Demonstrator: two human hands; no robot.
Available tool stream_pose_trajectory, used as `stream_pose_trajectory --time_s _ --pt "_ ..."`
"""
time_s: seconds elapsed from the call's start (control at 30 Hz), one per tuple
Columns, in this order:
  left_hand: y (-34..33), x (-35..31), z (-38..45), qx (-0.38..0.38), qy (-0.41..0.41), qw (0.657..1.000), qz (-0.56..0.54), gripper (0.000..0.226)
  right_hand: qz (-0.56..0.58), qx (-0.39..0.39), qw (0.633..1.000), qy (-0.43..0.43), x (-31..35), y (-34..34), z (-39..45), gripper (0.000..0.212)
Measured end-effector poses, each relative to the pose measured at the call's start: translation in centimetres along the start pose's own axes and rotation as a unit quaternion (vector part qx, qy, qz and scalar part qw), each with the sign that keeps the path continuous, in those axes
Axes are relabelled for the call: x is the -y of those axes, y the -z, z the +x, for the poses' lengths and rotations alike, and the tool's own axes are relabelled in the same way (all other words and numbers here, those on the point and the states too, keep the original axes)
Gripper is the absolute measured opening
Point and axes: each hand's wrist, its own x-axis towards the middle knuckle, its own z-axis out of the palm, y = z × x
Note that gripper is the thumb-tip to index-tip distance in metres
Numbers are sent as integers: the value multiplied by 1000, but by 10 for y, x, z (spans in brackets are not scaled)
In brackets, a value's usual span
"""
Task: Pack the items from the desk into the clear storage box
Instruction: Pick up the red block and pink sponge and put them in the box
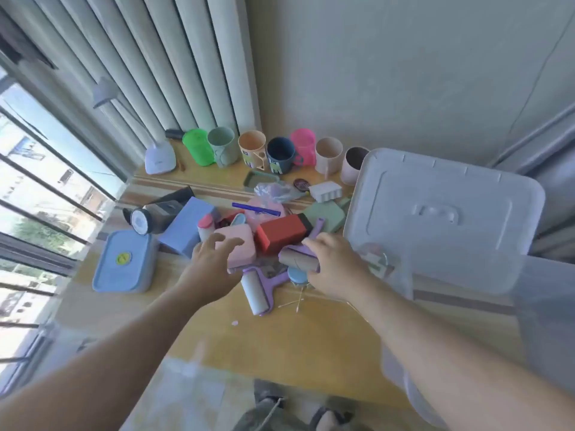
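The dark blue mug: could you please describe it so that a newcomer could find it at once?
Look along the back edge of the desk, where a row of cups stands against the wall. The dark blue mug is fourth from the left, between an orange cup and a pink cup. It is the row's only dark one.

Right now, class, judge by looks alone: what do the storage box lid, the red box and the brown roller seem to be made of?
Storage box lid: likely plastic, translucent and frosted, with moulded ridges.
Red box: probably cardboard, matt, with sharp folded edges.
Brown roller under the right hand: looks like a bare cardboard core, dull brown; blur leaves it uncertain.
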Motion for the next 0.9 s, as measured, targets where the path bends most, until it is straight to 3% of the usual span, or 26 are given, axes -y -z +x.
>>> stream_pose_trajectory --time_s 0.2,0.37,0.53,0.7,0.9 --pt "9 42 42 -26 14 998 60 72 -24 35 999 -31 20 -21 75 65" --pt "-2 63 64 -6 -63 992 107 86 -115 68 990 -54 24 -46 134 93" --pt "-23 69 80 -29 -134 971 197 107 -136 74 986 -53 13 -58 156 90" --pt "-26 66 91 -9 -151 965 214 112 -119 48 992 -18 14 -45 145 68" --pt "-2 49 90 -4 -142 973 180 102 -47 -58 997 -23 16 15 88 70"
